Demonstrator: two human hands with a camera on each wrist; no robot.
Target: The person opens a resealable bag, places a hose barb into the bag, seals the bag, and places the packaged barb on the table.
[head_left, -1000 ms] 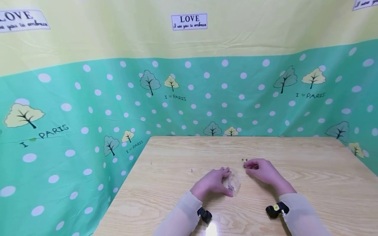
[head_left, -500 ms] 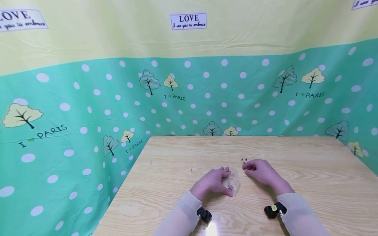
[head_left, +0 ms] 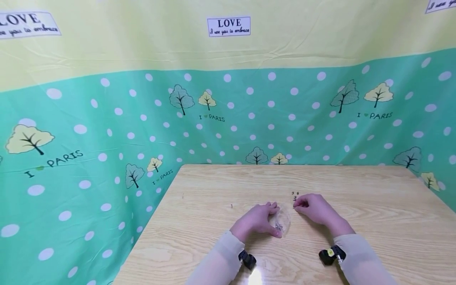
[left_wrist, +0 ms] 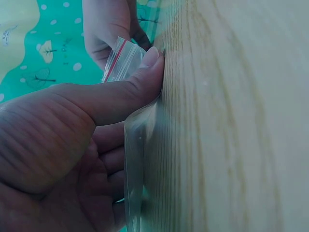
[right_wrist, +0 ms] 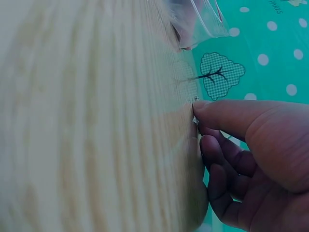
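Observation:
My left hand (head_left: 257,219) holds a clear zip bag (head_left: 284,220) against the table, its thumb and fingers at the bag's edges. Small metal pieces (head_left: 279,227) show inside the bag. A red line runs along the seal of the zip bag (left_wrist: 115,60) in the left wrist view. To the right of the bag, my right hand (head_left: 318,207) pinches a tiny metal piece (right_wrist: 195,99) at the table surface; its kind is too small to tell. Just beyond those fingertips lie several small dark metal pieces (head_left: 295,197).
Two more tiny items lie on the wooden table (head_left: 213,237), one small piece (head_left: 231,206) left of the bag and a faint speck (head_left: 183,196) farther left. A green and yellow printed curtain (head_left: 228,118) hangs behind and beside the table.
My right hand has shifted slightly toward me, away from the small dark pieces, which show more fully now. The left hand and the bag stay in place.

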